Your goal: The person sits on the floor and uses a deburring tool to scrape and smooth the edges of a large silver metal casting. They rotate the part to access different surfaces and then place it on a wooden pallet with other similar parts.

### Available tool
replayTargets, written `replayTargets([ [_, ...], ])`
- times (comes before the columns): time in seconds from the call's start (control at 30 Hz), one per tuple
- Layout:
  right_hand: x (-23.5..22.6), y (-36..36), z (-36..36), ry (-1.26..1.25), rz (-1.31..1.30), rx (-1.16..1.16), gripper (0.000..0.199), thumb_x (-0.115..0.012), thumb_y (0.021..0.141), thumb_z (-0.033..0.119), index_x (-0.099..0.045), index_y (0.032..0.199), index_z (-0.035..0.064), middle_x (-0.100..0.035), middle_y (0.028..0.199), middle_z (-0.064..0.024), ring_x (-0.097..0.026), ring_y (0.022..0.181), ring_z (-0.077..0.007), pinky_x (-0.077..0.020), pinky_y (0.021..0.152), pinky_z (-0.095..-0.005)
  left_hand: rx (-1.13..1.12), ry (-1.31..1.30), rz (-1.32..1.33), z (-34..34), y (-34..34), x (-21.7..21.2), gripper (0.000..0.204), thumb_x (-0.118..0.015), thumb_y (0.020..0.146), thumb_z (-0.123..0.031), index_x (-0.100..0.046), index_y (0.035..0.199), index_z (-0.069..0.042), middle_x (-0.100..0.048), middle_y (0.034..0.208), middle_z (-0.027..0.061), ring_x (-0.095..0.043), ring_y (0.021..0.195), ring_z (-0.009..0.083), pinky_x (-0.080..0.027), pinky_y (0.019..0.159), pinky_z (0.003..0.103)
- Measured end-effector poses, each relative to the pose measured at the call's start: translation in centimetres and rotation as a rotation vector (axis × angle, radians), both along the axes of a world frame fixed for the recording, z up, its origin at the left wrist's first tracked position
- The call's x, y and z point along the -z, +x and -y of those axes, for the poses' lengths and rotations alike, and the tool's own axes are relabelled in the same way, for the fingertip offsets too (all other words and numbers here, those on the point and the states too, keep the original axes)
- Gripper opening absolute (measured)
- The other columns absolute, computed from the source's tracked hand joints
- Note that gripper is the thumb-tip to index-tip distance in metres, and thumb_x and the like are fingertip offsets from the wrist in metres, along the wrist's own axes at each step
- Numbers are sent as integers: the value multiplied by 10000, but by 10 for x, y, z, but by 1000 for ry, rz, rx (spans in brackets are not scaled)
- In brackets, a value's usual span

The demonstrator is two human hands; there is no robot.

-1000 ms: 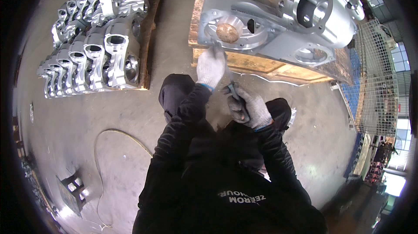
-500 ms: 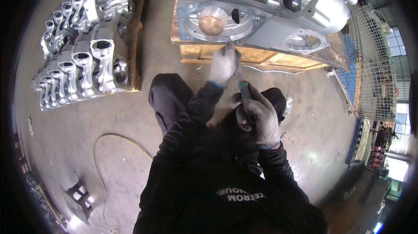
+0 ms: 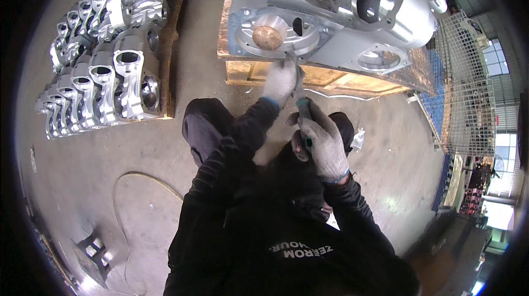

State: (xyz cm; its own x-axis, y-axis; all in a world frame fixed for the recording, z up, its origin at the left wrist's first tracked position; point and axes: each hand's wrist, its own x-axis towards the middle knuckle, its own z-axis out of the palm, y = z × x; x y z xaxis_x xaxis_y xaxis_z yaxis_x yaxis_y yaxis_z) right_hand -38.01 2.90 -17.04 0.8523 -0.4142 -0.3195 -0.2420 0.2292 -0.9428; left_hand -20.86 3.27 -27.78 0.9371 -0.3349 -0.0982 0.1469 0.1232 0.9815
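A large grey metal casting (image 3: 330, 26) with round bores lies on a low wooden pallet (image 3: 259, 70) in front of me. My gloved left hand (image 3: 281, 78) reaches up to the casting's near edge and touches it. My gloved right hand (image 3: 319, 139) is closed around a slim dark hand tool with a green band (image 3: 304, 114), held just below and right of the left hand. The tool's tip points up toward the casting's edge. My dark trousers and knees (image 3: 204, 125) fill the space beneath both hands.
Several bright machined metal housings (image 3: 104, 70) stand in rows on a second pallet at the left. A thin hose (image 3: 132, 186) curls over the concrete floor, near a small dark block (image 3: 93, 252). A wire mesh cage (image 3: 468, 92) stands at the right.
My view has drifted, so the casting and pallet sit more to the right and nearer. My left hand stays at the casting's edge, and the right hand has kept hold of the tool.
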Motion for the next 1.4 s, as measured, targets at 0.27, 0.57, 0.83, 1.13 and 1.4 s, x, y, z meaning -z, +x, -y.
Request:
replayTargets([
  [0.27,7,1,6,-205,-2,-17,268,-509,1025,134,-580,1230,-23,-650,946,-92,-498,508,-118,-352,432,-255,21,-11,-103,4,-3,-17,641,-430,1094,-497,-646,779,18,-631,663,97,-582,575,206,-460,565,394],
  [0.57,1,4,40,-624,-54,-138,406,-565,1028,127,-596,1408,-10,-676,824,-82,-598,599,-122,-487,558,-258,27,-137,-224,-15,-4,-12,634,-407,1098,-528,-679,850,-12,-649,690,68,-617,615,173,-480,575,352],
  [0.83,-21,52,93,-1316,116,-419,344,-684,932,127,-709,1260,26,-732,1079,-254,-731,961,-390,-578,836,-421,-64,230,204,-23,18,-11,726,-373,1080,-539,-676,907,97,-662,755,306,-651,800,534,-511,745,528],
  [1.13,-46,73,117,-1421,-6,-636,327,-676,937,177,-734,1237,62,-735,1010,-240,-728,867,-391,-578,783,-432,-234,218,213,-8,10,-8,593,-463,1039,-402,-679,823,106,-651,766,348,-676,866,514,-507,767,549],
  [1.4,-79,82,111,-1586,-8,-746,315,-657,940,213,-740,1216,86,-736,973,-213,-709,894,-406,-559,803,-499,-175,-8,-144,-10,6,-38,580,-467,1051,-349,-667,729,91,-644,584,215,-683,570,367,-517,618,469],
])
